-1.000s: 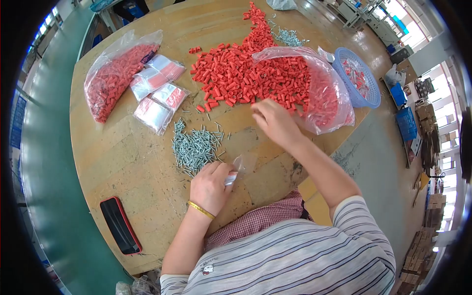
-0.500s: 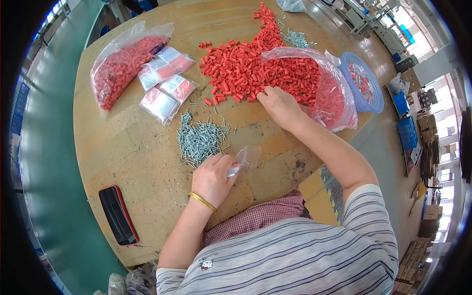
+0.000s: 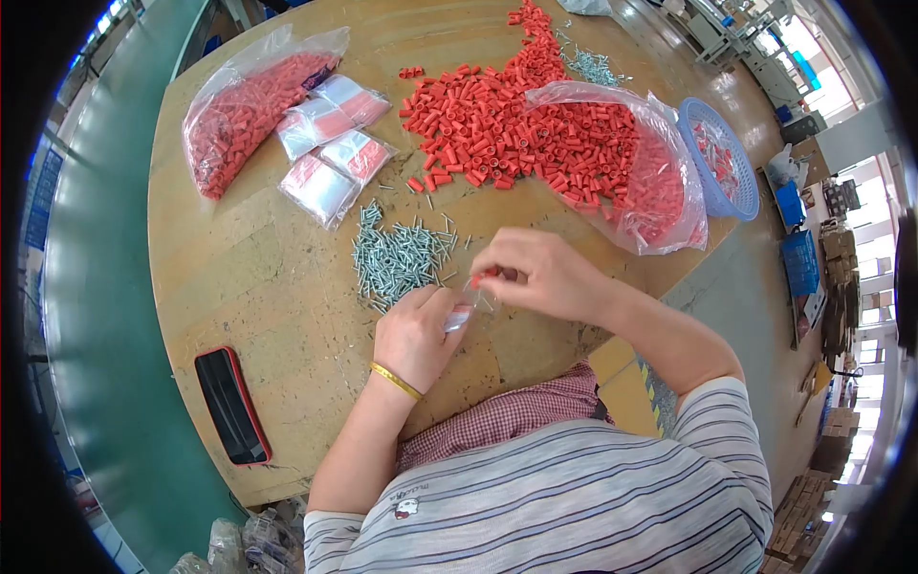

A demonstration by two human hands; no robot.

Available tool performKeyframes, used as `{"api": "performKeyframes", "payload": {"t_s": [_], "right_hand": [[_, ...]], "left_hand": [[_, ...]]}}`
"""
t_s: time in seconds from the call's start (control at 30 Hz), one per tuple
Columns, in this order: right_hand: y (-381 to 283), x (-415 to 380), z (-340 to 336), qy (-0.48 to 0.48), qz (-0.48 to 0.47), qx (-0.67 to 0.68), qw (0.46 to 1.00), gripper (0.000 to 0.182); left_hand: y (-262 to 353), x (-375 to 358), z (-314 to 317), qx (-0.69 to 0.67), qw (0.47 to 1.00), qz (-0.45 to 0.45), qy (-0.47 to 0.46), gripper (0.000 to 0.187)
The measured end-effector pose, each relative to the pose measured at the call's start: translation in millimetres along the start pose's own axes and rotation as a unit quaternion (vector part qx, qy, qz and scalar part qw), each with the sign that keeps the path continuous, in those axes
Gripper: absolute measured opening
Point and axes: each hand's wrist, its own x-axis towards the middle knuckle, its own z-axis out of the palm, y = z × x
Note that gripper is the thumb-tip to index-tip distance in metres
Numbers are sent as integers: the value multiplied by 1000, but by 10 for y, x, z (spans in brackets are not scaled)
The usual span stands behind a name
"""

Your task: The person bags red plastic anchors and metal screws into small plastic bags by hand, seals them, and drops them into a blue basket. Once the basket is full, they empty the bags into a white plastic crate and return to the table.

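Note:
My left hand point(image 3: 416, 330) is closed on a small clear plastic bag point(image 3: 461, 314), just below a pile of silver screws point(image 3: 394, 260). Red caps are pinched in my right hand point(image 3: 531, 275), its fingertips at the mouth of that bag. Beyond both hands spreads a large heap of red plastic caps point(image 3: 478, 129), partly inside a clear bag point(image 3: 669, 196) lying on its side. How many caps the fingers hold is hidden.
On the wooden table point(image 3: 287, 287) are a full bag of red caps point(image 3: 239, 120), packets of small bags point(image 3: 320, 188), a black case with red edge point(image 3: 232, 407) and, at the right edge, a blue basket point(image 3: 719, 163). More screws point(image 3: 593, 67) lie at the back.
My right hand has come from the edge of the red heap back to the small bag, now with red caps in its fingers. My left hand still holds the bag in nearly the same place.

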Motion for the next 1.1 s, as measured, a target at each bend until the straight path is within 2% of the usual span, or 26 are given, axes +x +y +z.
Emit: {"api": "performKeyframes", "payload": {"t_s": [0.13,0.23,0.33,0.43,0.53,0.63,0.73,0.83,0.93,1.1], "right_hand": [[42,-83,111,58,-84,-88,991,13],[-107,-106,10,73,26,2,997,15],[-8,-122,102,95,-58,-22,994,17],[100,-102,186,96,-171,-101,975,18],[124,-78,116,77,-197,-110,971,18],[316,52,64,81,-145,-140,976,15],[491,274,90,48,-195,-279,939,12],[563,450,131,-11,-239,-343,908,12],[532,596,133,-28,-297,-390,871,5],[499,786,220,-79,-322,-471,817,7]], "left_hand": [[18,11,-6,19,999,40,24,10],[38,11,-10,10,998,48,28,11],[36,11,-12,-2,998,59,31,12],[39,17,-30,-3,998,62,34,13],[56,17,-49,3,998,61,16,13],[74,8,-35,-2,998,64,-4,13],[57,-3,-6,-6,998,65,-11,13],[47,-1,-7,-13,998,62,-10,14],[51,-1,-2,-18,998,56,-14,13],[62,2,-1,-29,998,58,-13,12]]}}
